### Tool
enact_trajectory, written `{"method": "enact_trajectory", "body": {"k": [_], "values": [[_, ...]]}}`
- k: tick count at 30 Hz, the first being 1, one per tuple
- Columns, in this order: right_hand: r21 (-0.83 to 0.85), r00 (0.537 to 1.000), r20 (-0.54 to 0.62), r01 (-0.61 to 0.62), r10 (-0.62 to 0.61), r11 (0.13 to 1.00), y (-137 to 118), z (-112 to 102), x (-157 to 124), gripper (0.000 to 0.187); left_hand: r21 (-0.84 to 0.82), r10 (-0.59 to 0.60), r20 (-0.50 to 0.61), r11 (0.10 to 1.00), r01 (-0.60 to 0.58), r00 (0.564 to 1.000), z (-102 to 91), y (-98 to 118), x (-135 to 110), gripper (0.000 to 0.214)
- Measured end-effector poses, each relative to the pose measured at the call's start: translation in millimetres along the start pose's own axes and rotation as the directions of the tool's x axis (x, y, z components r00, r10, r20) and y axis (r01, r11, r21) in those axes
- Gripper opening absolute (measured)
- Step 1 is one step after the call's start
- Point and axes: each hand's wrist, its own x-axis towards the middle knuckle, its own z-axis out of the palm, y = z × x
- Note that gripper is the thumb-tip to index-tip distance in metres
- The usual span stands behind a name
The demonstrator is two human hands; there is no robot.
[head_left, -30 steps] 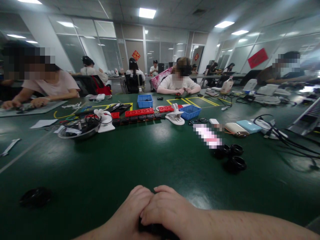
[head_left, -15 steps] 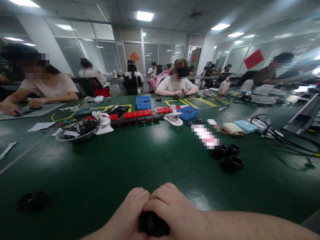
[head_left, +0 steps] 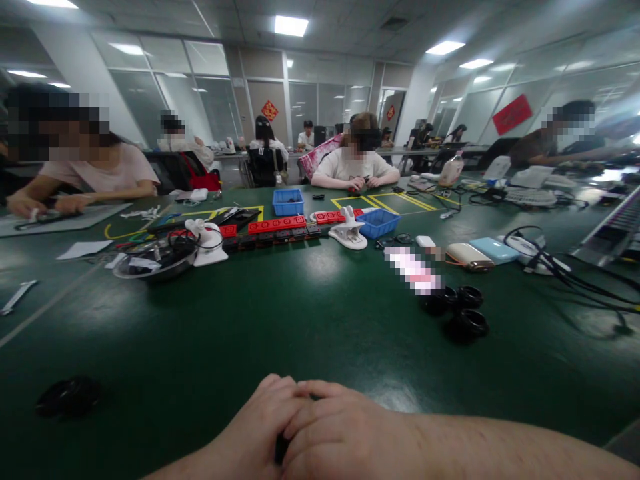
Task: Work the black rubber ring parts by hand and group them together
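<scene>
At the near edge of the green table, my left hand (head_left: 263, 420) and my right hand (head_left: 345, 430) are closed together around a black round part. Only a dark sliver of this black round part (head_left: 281, 447) shows between them; the rest is hidden by my fingers. My right hand lies over the front of it, its fingers bent towards the left hand. A similar black ring-shaped part (head_left: 69, 397) lies to the left, apart from my hands. Three more sit grouped at the right, one of them a black ring (head_left: 470, 323) with an open centre.
Red and black power strips (head_left: 275, 227) cross the table ahead, near two blue trays (head_left: 288, 203) and a white clip stand (head_left: 349, 230). A bowl of cables (head_left: 155, 261) stands left, a wrench (head_left: 19, 297) farther left. Power banks (head_left: 470, 257) lie right. Co-workers sit around.
My right hand has turned and its fingers have come down over the front of the black round part, which was plainly visible before and is now nearly covered.
</scene>
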Motion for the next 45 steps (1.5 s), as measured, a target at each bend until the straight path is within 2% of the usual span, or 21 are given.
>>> {"method": "enact_trajectory", "body": {"k": [3, 7, 12, 14, 16, 21, 26, 30, 33, 37, 41, 45], "values": [[-0.037, 0.997, -0.084, -0.005, 0.002, 0.999, -2.2, 1.6, -2.4, 0.024, 0.006, 0.013, 0.010, 1.000, -0.013, 1.000, -3.3, 3.2, 0.7, 0.029], [-0.069, 0.982, -0.153, -0.122, 0.111, 0.990, -4.9, 5.3, -5.3, 0.022, 0.022, -0.004, 0.007, 1.000, 0.004, 1.000, -2.6, 3.3, 1.6, 0.033], [0.009, 0.907, -0.276, -0.329, 0.319, 0.944, -6.0, 9.0, -5.8, 0.046, 0.026, -0.048, 0.012, 0.999, 0.048, 0.999, 3.8, -0.6, -0.2, 0.039], [0.011, 0.885, -0.278, -0.387, 0.375, 0.922, -5.5, 13.4, -5.9, 0.051, 0.024, -0.056, 0.000, 0.998, 0.056, 0.998, 4.4, -0.3, -0.9, 0.041], [-0.025, 0.883, -0.256, -0.414, 0.395, 0.910, -4.4, 19.6, -6.3, 0.052, 0.031, -0.054, -0.013, 0.998, 0.054, 0.998, 3.7, 0.9, -1.0, 0.036], [-0.121, 0.924, -0.200, -0.353, 0.326, 0.928, -1.4, 26.7, -6.9, 0.039, 0.036, -0.030, -0.015, 0.999, 0.030, 0.999, 1.5, 2.3, 1.1, 0.029], [-0.053, 0.981, -0.107, -0.166, 0.160, 0.985, -1.6, 17.7, -4.2, 0.016, 0.048, -0.017, 0.043, 0.999, 0.015, 0.999, -0.5, 3.4, 2.6, 0.022], [0.014, 0.992, -0.011, -0.127, 0.128, 0.992, 0.3, 20.3, -4.3, 0.007, 0.036, -0.008, 0.054, 0.999, 0.006, 0.999, -3.1, 7.1, 3.7, 0.021], [0.026, 0.991, -0.045, -0.125, 0.126, 0.992, 1.0, 21.9, -5.9, 0.012, 0.054, 0.001, 0.056, 0.999, -0.004, 0.998, -3.5, 6.8, 3.8, 0.025], [0.037, 0.976, -0.156, -0.150, 0.154, 0.988, -4.0, 10.6, -6.2, 0.025, 0.065, -0.018, 0.054, 0.998, 0.014, 0.998, -2.4, 5.2, 2.9, 0.034], [0.083, 0.917, -0.298, -0.253, 0.266, 0.964, -8.3, 3.0, -5.9, 0.043, 0.001, -0.041, 0.031, 0.999, 0.041, 0.999, -2.8, 7.9, 1.8, 0.035], [0.059, 0.884, -0.356, -0.303, 0.304, 0.951, -5.1, 16.9, -7.1, 0.047, -0.022, -0.052, 0.023, 0.998, 0.053, 0.998, -2.1, 7.8, 0.6, 0.042]]}}
